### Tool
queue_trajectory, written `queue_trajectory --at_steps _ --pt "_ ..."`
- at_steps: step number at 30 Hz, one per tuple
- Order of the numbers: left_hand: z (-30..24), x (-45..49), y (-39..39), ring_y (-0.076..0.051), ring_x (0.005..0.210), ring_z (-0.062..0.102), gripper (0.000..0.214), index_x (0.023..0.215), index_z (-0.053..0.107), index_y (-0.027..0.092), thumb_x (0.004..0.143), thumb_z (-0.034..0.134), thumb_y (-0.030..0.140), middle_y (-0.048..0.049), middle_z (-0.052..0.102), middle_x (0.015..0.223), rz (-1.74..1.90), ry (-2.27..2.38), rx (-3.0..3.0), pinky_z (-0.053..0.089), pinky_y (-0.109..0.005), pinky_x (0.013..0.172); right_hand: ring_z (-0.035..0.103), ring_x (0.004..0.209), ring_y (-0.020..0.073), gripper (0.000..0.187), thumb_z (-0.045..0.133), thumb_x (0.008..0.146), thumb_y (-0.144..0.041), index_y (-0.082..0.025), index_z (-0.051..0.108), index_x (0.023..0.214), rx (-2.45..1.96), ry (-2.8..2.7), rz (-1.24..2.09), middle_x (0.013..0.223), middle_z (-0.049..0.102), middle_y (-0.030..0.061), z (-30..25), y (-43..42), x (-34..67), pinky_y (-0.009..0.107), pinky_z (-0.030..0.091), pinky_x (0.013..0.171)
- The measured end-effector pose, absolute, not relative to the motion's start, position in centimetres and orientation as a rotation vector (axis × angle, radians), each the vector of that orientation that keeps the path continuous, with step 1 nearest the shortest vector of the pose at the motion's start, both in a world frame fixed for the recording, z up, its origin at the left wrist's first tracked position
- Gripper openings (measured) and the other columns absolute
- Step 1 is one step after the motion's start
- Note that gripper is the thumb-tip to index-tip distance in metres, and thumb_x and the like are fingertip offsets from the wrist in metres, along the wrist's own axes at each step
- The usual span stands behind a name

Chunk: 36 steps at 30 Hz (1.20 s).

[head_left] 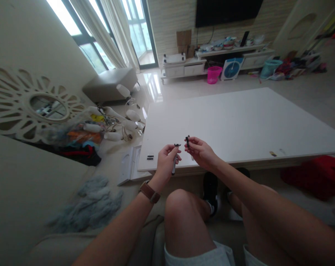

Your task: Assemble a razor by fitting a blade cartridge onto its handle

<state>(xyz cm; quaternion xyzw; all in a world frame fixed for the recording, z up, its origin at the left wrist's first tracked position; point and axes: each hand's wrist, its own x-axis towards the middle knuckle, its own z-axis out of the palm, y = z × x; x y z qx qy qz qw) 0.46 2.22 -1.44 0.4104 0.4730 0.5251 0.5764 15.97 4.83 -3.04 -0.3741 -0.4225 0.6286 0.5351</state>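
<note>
My left hand (166, 162) is closed around a thin pen-like tool (174, 166) with a light shaft and a dark tip pointing up. Just to its right, my right hand (200, 151) pinches a small black part (187, 140) between thumb and fingers. The two hands nearly touch, held above the near edge of a large white board (239, 122) lying flat on the floor. Another small black piece (150, 157) lies on the board's near left corner. A brown watch strap is on my left wrist.
My bare knees (181, 207) are below the hands. A red stool (322, 173) sits at the right, and a white plate (128, 166) left of the board. Lamp parts and bags (101, 129) clutter the left floor. A TV shelf, pink bin (214, 74) and fan stand far back.
</note>
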Motion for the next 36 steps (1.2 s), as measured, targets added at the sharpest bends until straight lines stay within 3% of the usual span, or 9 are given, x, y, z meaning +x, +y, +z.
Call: queue_trajectory --at_steps 8,13,17,23,29,36 --pt "-1.0 0.6 2.1 -0.005 0.053 0.052 0.033 0.085 0.057 0.015 0.073 0.077 0.037 -0.0028 0.066 0.081 1.29 1.025 0.874 0.032 -0.016 0.043 0.063 0.061 0.0139 0.034 0.079 0.072 -0.041 -0.018 0.06 0.088 -0.89 -1.154 1.486 0.069 0.064 -0.0015 -2.2 4.0 15.8 0.027 0.048 0.059" --pt "-1.0 0.5 2.2 -0.004 0.054 0.05 0.032 0.086 0.061 0.014 0.07 0.08 0.033 0.0018 0.059 0.071 1.266 1.005 0.826 0.031 -0.015 0.044 0.06 0.058 0.0129 0.027 0.077 0.075 -0.038 -0.017 0.062 0.084 -0.885 -1.296 1.473 0.063 0.062 -0.002 -1.4 3.6 15.7 0.026 0.047 0.056" --pt "-1.1 0.2 2.3 -0.003 0.054 0.049 0.034 0.088 0.062 0.014 0.066 0.082 0.03 0.0013 0.06 0.075 1.265 0.998 0.721 0.031 -0.016 0.045 0.063 0.063 0.0142 0.024 0.074 0.078 -0.038 -0.018 0.064 0.085 -0.846 -1.284 1.448 0.07 0.066 -0.0004 -1.5 3.7 15.8 0.028 0.05 0.061" --pt "-1.0 0.3 2.4 -0.002 0.052 0.047 0.035 0.086 0.061 0.013 0.062 0.084 0.023 0.0033 0.057 0.071 1.27 0.957 0.559 0.032 -0.015 0.046 0.063 0.072 0.014 0.029 0.082 0.071 -0.034 -0.019 0.064 0.088 -0.885 -1.429 1.266 0.081 0.067 0.0003 -2.2 3.5 15.7 0.028 0.051 0.066" --pt "-1.0 0.5 2.3 -0.002 0.052 0.048 0.032 0.086 0.058 0.014 0.065 0.082 0.02 0.0036 0.057 0.071 1.233 0.973 0.531 0.035 -0.014 0.046 0.062 0.071 0.0151 0.025 0.078 0.077 -0.041 -0.019 0.067 0.084 -0.989 -1.463 1.068 0.078 0.068 0.0015 -2.4 3.1 14.9 0.028 0.049 0.064" --pt "-0.9 0.8 1.8 -0.003 0.055 0.05 0.029 0.089 0.06 0.014 0.068 0.079 0.02 -0.0005 0.062 0.079 1.14 0.936 0.538 0.034 -0.014 0.046 0.067 0.083 0.019 0.025 0.071 0.083 -0.043 -0.021 0.073 0.095 -1.025 -1.426 1.04 0.092 0.073 0.0051 -2.4 3.2 15.0 0.031 0.052 0.07"
